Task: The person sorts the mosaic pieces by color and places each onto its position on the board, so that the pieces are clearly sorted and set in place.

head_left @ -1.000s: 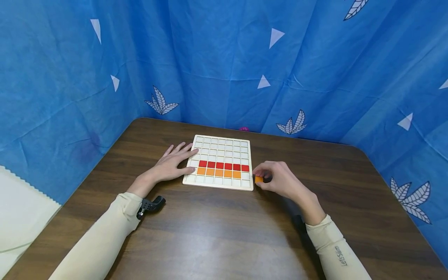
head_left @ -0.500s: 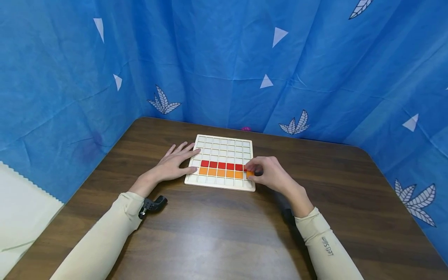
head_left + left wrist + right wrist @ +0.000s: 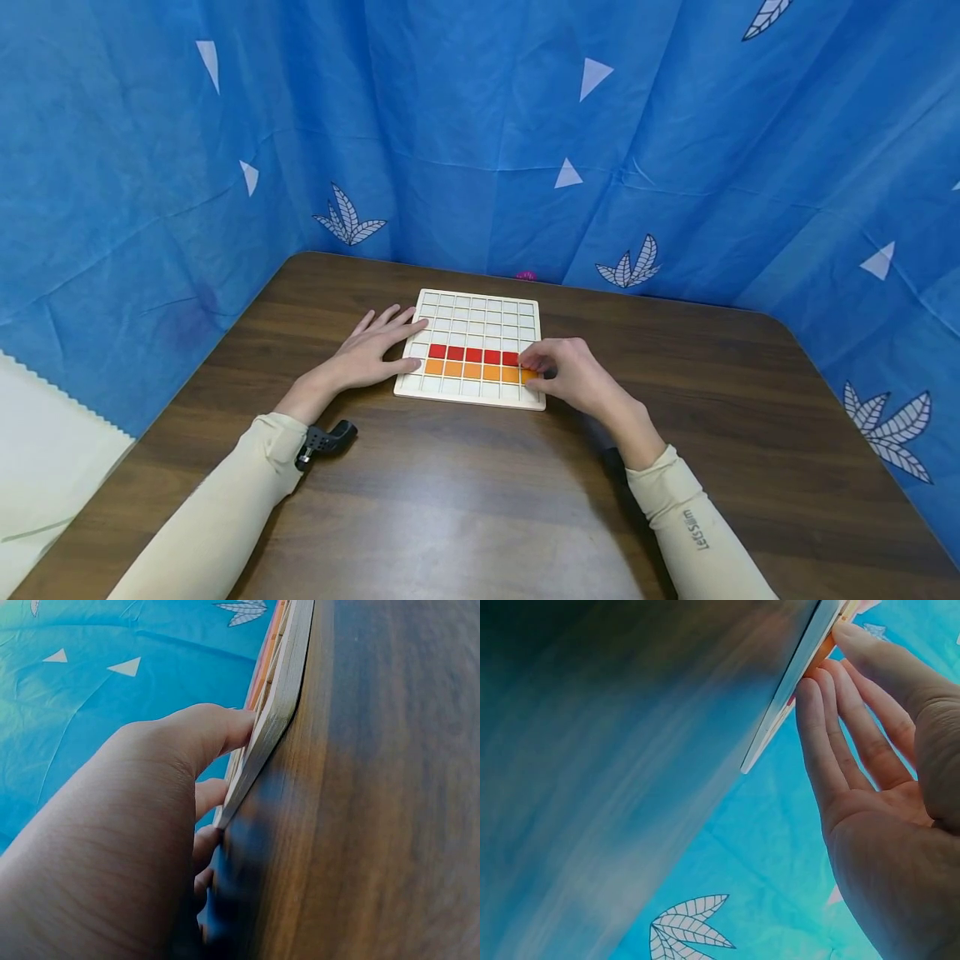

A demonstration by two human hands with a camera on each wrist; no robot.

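A white gridded board (image 3: 471,388) lies flat on the table, with a row of red square tiles (image 3: 474,356) and, nearer me, a row of orange square tiles (image 3: 472,369). My left hand (image 3: 366,357) rests spread on the board's left edge, thumb and a finger over the rim. At the right end of the orange row, my right hand (image 3: 573,375) pinches an orange tile (image 3: 528,375) between thumb and fingers, at a cell. That tile shows as an orange sliver (image 3: 822,657) in the right wrist view. My right fingers hide the last red tile.
The dark wooden table (image 3: 450,500) extends around the board. A blue patterned curtain (image 3: 480,125) hangs behind and to both sides. A black wrist mount (image 3: 327,438) sits at my left wrist.
My right hand has moved left from beside the board, bringing the orange tile onto the right end of the orange row and lowering it. The left hand has stayed on the board's edge.
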